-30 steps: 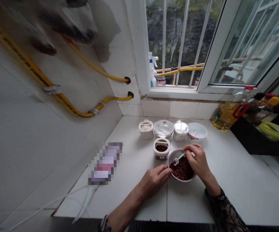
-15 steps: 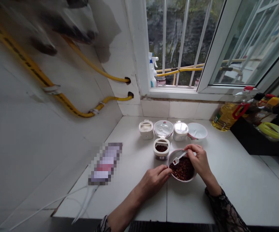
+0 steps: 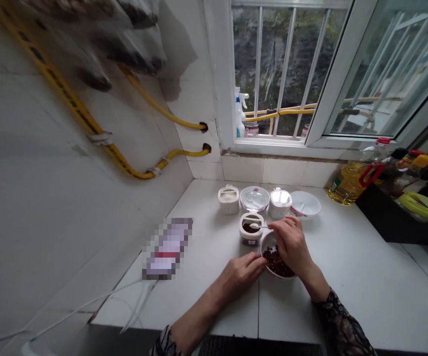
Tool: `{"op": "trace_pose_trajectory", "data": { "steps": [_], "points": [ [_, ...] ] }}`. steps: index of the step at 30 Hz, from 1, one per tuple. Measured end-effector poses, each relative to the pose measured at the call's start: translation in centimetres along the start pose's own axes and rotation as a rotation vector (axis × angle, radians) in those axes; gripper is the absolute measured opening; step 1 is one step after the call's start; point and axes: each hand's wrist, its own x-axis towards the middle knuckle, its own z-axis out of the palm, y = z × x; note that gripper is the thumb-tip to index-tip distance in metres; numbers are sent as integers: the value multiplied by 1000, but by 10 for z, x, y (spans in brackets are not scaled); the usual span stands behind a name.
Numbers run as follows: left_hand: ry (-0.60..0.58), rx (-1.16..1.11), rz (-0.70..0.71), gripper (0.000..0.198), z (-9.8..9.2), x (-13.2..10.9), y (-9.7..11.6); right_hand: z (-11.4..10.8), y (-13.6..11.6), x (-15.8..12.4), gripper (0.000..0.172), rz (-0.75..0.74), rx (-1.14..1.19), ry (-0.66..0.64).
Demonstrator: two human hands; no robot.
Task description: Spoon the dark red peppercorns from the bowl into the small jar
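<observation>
A small white spoon (image 3: 261, 227) is pinched in my right hand (image 3: 291, 244). Its bowl end reaches into the opening of a lidded seasoning jar (image 3: 251, 240) that holds dark reddish-brown bits. My left hand (image 3: 239, 274) grips the near-left rim of a white bowl (image 3: 264, 243) with the same kind of dried bits (image 3: 278, 262) in it. The bowl rests on the counter just in front of the jar, partly hidden under my right hand.
Behind stand two more white jars (image 3: 228, 201) (image 3: 280, 205) and two bowls (image 3: 254, 199) (image 3: 306, 204). An oil bottle (image 3: 343, 183) and a black box of condiments (image 3: 379, 215) are at right. A blurred-out phone-like object (image 3: 169, 247) with a cable lies left on the counter (image 3: 206, 247).
My right hand has carried the spoon left and away from me, from above the bowl to the jar's opening. My left hand stays on the bowl's rim. The view has shifted slightly.
</observation>
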Motion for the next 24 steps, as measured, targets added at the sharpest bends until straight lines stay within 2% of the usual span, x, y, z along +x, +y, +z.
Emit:
{"op": "trace_pose_trajectory", "data": {
  "steps": [2, 7, 9, 15, 18, 21, 24],
  "points": [
    [-4, -1, 8, 16, 0, 0, -1, -3, 1, 0, 24, -31, -41, -3],
    [-32, -4, -2, 15, 0, -2, -2, -18, 17, -7, 16, 134, -68, 184],
    [-24, 7, 6, 14, 0, -2, -3, -23, 24, -10, 17, 162, -86, 187],
    [-20, 18, 11, 14, -3, 0, -2, -20, 28, -14, 18, 69, -193, -66],
    [-15, 26, 21, 15, -4, 1, -1, -15, 24, -14, 19, 75, -203, -169],
    [-9, 29, 23, 15, -4, 1, -1, -11, 23, -16, 20, 137, -117, -219],
    [-15, 26, 19, 14, -4, 0, -1, -9, 24, -18, 20, 220, -33, -212]
  ]
}}
